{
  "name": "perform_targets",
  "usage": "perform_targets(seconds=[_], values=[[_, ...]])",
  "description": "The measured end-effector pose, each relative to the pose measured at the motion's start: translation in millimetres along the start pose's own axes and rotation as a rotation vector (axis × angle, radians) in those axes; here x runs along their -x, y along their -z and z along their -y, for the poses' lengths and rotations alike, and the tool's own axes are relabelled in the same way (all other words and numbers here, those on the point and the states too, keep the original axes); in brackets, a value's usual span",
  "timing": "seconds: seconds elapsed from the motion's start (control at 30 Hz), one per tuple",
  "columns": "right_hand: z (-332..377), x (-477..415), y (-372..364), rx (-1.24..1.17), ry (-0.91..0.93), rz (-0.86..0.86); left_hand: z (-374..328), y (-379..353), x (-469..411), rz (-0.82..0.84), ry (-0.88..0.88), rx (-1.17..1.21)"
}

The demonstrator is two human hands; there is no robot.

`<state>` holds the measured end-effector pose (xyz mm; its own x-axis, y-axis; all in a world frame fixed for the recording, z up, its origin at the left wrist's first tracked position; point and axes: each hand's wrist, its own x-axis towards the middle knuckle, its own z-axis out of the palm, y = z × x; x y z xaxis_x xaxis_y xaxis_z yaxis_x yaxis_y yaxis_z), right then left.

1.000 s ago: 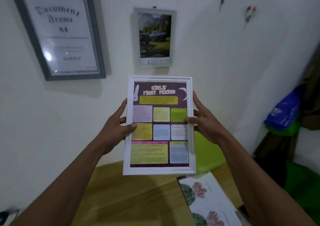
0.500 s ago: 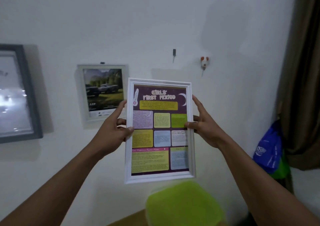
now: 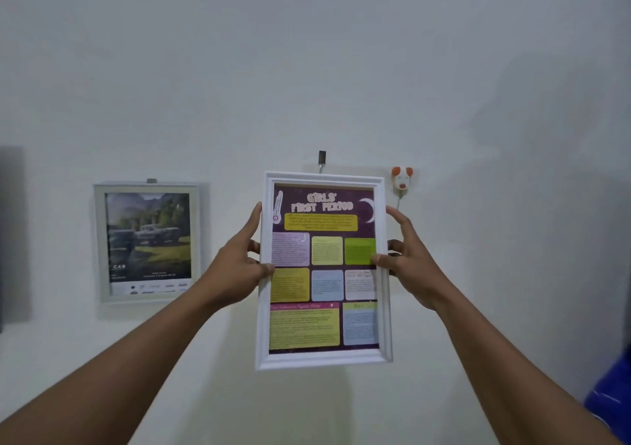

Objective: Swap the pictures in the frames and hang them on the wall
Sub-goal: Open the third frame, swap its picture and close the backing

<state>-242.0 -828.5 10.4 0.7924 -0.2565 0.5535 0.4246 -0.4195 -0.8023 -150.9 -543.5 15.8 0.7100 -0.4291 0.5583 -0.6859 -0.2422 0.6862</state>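
Observation:
A white frame [image 3: 322,359] holding a purple poster with coloured text boxes is held upright in front of the white wall. My left hand [image 3: 235,267] grips its left edge, thumb on the front. My right hand [image 3: 406,263] grips its right edge the same way. A small dark wall hook [image 3: 321,159] sticks out just above the frame's top edge. A second pale frame [image 3: 102,243] with a picture of cars in a landscape hangs on the wall to the left.
A small animal-shaped hook [image 3: 402,178] with orange ears is on the wall right of the held frame. A dark frame's edge [image 3: 12,236] shows at the far left. A blue bag [image 3: 611,393] sits at the lower right.
Both hands have lifted the white frame up and toward the dark hook. The view has tilted up, so the table and green container have dropped out of sight.

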Motion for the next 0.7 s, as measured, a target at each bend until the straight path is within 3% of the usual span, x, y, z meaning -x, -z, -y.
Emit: perform_targets(seconds=[0.4, 0.7], values=[[-18.3, -104.3, -6.1, -0.027, 0.055, -0.004, -0.8, -15.6, -75.4, -0.135, -0.008, -0.1], [-49.1, -114.7, -11.9, -0.022, 0.084, -0.033, 18.3, -34.6, -87.8, -0.165, -0.013, -0.122]])
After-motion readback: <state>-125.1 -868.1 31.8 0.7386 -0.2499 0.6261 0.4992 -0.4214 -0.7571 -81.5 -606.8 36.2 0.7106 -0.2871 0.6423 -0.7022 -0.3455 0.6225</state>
